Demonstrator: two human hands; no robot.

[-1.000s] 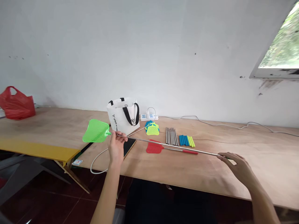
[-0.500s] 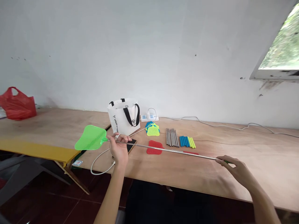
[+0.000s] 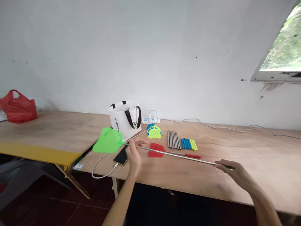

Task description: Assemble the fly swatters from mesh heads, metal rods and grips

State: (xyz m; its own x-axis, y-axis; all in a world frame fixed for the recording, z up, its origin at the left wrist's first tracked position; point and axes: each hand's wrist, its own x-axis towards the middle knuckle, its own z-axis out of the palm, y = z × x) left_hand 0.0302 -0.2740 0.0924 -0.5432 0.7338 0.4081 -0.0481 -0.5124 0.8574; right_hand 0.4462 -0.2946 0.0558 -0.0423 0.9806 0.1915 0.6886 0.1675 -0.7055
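I hold a long green fly swatter [image 3: 108,140] level above the wooden table [image 3: 235,147]. My left hand [image 3: 134,155] is closed on its thin metal rod [image 3: 176,156] just behind the green mesh head. My right hand [image 3: 235,174] is closed on the green handle end at the right. Under the rod lies a red fly swatter [image 3: 156,150]. A phone [image 3: 121,157] with a white cable [image 3: 101,166] lies by my left hand.
A white tote bag [image 3: 124,121] stands behind the green head. Beside it lie stacked blue and yellow swatter heads [image 3: 154,131], several metal rods [image 3: 173,139] and coloured handles [image 3: 189,143]. A power strip [image 3: 150,119] sits at the wall. A red plastic bag [image 3: 18,106] rests far left.
The green swatter has shifted right and its head now hangs in front of the tote bag. My left hand moved right with it, uncovering the phone. My right hand barely moved.
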